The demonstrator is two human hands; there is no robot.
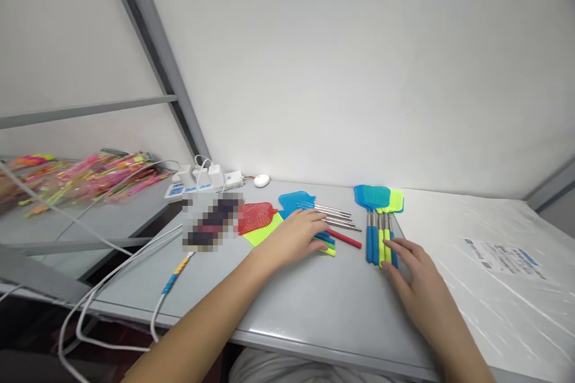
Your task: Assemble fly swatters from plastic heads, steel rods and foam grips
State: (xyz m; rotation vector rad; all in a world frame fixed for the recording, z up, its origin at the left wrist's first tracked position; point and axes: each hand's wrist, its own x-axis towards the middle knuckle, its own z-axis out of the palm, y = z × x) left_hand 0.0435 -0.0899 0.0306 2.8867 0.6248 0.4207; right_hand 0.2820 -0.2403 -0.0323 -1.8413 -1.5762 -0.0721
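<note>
My left hand (300,234) lies over a loose group of swatter parts, with thumb and fingers apart. Beside its fingertips are a red handle tube (344,238), blue handle tubes (330,239) and bare metal rods (339,215). Around it lie a red swatter head (257,218), a yellow mesh head (260,231) and a blue head (294,198). At the right, fly swatters (372,239) with blue and yellow handles are lined up in a row. My right hand (415,272) is at their handle ends, its thumb and fingers spread, fingertips touching or very near a yellow handle (387,245).
A pixelated object (211,221) with a white cable stands left on the grey table (287,311). Behind it are a power strip (177,191) with plugs and a white oval case (261,181). Wrapped white board (476,299) lies right; colourful bagged items (103,173) lie far left.
</note>
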